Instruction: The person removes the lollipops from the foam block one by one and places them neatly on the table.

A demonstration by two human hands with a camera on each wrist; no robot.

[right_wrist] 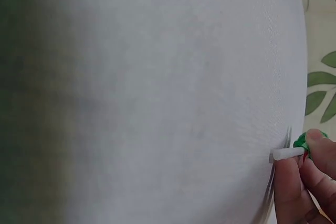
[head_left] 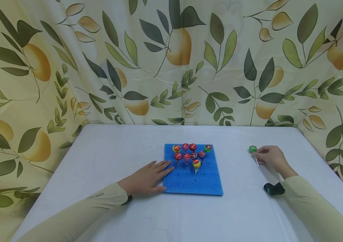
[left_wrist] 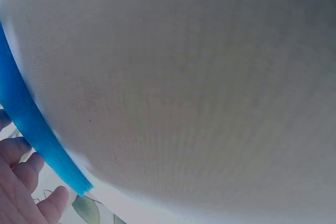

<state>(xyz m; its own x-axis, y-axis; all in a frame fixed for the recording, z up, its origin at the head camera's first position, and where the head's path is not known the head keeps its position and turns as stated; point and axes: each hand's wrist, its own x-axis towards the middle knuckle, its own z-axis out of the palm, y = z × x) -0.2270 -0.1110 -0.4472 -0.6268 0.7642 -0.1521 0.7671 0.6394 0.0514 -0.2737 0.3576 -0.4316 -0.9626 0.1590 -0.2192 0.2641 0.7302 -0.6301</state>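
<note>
My right hand pinches a green-wrapped lollipop over the right part of the table, its white stick slanting down toward me. In the right wrist view the stick of that lollipop pokes out between thumb and fingers. My left hand lies with fingers spread along the left edge of a blue foam board, fingertips on its surface. Several wrapped lollipops stand upright in the board's far half, mostly red, with a yellow one nearest me and a green one at the far right.
Small holes dot the near half of the board. A white cloth covers the table, and a leafy patterned curtain hangs behind it. The black wrist camera sits by my right sleeve.
</note>
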